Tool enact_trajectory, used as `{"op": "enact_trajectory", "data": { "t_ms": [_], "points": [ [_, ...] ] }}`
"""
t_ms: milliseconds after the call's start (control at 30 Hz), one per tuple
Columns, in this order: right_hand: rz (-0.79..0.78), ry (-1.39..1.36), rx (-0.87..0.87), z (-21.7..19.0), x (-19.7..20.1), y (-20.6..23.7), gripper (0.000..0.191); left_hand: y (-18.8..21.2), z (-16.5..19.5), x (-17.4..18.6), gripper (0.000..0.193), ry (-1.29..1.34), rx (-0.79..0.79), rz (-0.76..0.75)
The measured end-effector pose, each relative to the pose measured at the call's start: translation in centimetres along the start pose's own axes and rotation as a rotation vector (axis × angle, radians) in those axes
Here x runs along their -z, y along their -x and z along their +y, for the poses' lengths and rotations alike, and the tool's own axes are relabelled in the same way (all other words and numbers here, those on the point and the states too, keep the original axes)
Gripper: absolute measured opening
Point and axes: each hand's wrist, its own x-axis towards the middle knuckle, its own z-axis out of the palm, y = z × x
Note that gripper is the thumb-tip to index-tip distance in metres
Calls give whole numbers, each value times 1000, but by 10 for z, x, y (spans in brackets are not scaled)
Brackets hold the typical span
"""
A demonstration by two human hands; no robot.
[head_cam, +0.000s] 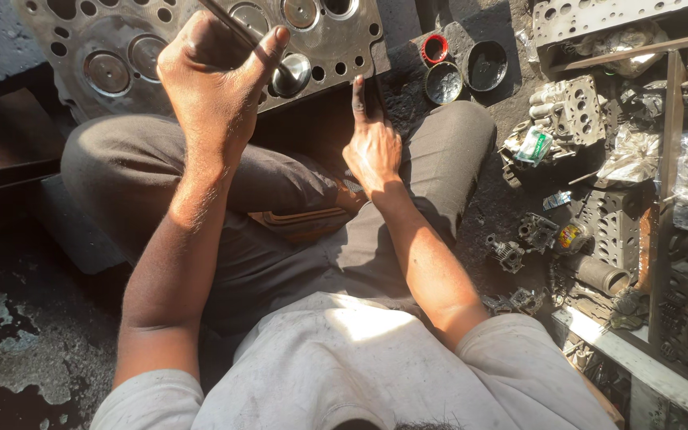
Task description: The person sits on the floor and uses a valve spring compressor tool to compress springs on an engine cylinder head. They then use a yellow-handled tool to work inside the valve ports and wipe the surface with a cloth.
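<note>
Cylinder head, a broad grey metal slab drilled with round ports and bolt holes, is seen propped at the top of the view against the knees of a seated person in dark trousers and a pale shirt. A thin metal rod is gripped in the left hand, the fingers wrapped tight around it, the thumb laid along its shaft, and its lower end is set down at a shiny round valve seated in the head's face. The right hand is pressed against the head's lower edge, fingers extended and flat, nothing clasped in them, so the casting appears to be steadied rather than held. Weight and stiffness are to be judged considerable here: a thick casting like this would be heavy, rigid and probably oily, best taken by its outer edges and never by the machined face. The rod looks light, hard and slick, best gripped high on the shaft as it is now. Just beyond the right hand, three small round tins are set on the dark, grimy floor, one red-rimmed, two dark. Further right, a heap of engine parts is piled beside a metal rack, though in the harsh light and shadow little of it can be told apart.
</note>
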Motion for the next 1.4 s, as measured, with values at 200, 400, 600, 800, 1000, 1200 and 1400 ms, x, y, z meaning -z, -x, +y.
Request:
{"op": "enact_trajectory", "data": {
  "t_ms": [200,400,600,800,1000,1200,1400],
  "points": [
    [-42,102,6,18,-2,13,97,0,-4,2,38,-53,-45,10],
    [-209,-571,-72,10,25,14,97,0,-8,3,35,-11,-25,-2],
    [-317,-1071,-153,15,18,5,104,1,-7,2,28,17,-30,-23],
    [-182,-837,-190,25,5,14,95,1,-9,3,35,-9,-25,-22],
    [116,-357,42,10,-4,5,114,3,-11,1,36,-10,-64,-20],
    [-31,28,-15,12,-20,2,90,3,-8,-3,36,-9,-28,-40],
    [-69,-135,-154,16,16,21,85,4,-7,1,28,-21,-62,-54]
  ]
}}
